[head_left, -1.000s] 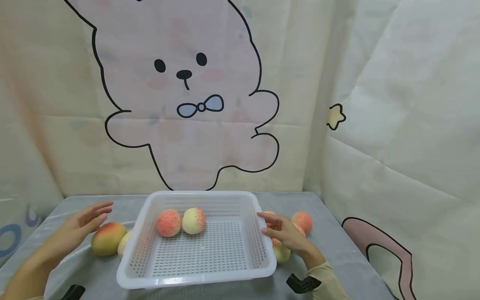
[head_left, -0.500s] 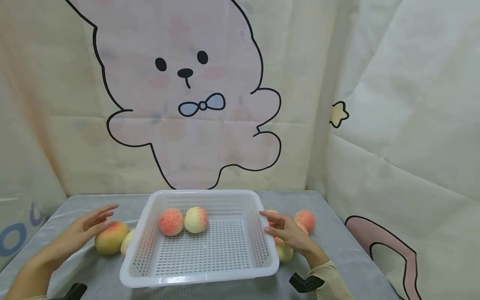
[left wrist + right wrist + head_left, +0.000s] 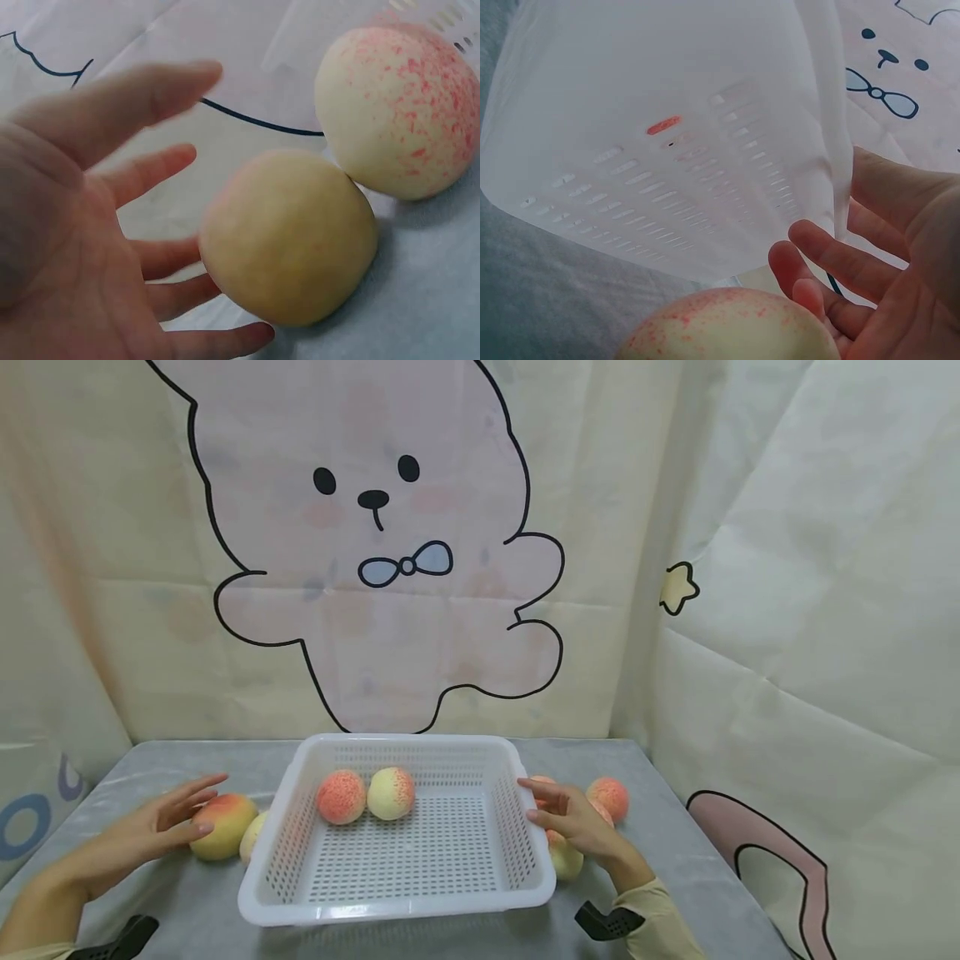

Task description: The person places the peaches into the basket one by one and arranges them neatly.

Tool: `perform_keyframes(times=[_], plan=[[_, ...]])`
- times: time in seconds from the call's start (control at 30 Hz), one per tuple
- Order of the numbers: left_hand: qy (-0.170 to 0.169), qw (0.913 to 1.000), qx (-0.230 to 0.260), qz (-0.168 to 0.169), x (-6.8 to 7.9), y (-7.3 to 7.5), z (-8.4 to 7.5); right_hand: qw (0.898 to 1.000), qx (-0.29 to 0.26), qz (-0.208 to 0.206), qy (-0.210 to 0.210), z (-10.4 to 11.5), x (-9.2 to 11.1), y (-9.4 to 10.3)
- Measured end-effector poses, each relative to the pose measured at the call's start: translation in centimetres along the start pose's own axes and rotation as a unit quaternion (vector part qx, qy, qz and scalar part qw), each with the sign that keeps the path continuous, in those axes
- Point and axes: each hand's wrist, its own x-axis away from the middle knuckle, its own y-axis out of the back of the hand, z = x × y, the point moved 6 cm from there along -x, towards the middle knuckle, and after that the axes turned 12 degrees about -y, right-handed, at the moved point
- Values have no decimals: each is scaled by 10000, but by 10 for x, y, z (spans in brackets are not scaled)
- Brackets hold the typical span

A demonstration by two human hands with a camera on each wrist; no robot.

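Observation:
My left hand is beside a yellow-red mango, thumb well apart from the fingers. In the left wrist view the fingertips reach round the mango's side, and the thumb is clear of it. Against the mango lies a pale peach with pink speckles. A white perforated plastic basket holds a red peach and a cream peach. My right hand touches the basket's right rim with loosely extended fingers. Below those fingers is another speckled peach.
Several peaches lie right of the basket, among them a red one and a yellowish one, partly hidden by the right hand. A grey cloth covers the table. Printed curtains stand behind and at the sides.
My left hand has come down from above the mango to its side, thumb lower. The right hand stays at the basket rim, and the fruit lies as before.

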Motion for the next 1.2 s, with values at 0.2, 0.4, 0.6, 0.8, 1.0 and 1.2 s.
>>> perform_keyframes(times=[0.2, 0.4, 0.6, 0.8, 1.0, 1.2], plan=[[33, 9998, 188, 98, -3, -7, 10, 10000, 73, -11, -60, -2, -1, 2], [-149, 9998, 149, -47, -3, -7, 11, 10000, 66, -21, -27, -1, -2, 2], [-127, 9996, -257, -11, -4, -12, 12, 9999, 45, -22, -93, -3, -1, 2], [-54, 9992, -392, -32, -6, -14, 12, 10000, 14, -19, -73, -3, -1, 2], [-207, 9980, -561, -214, -4, -9, 10, 10000, 48, -20, -39, -3, -1, 2], [-554, 9934, -663, -751, 2, 1, 0, 10000, 49, -17, -61, -5, -1, 2]])
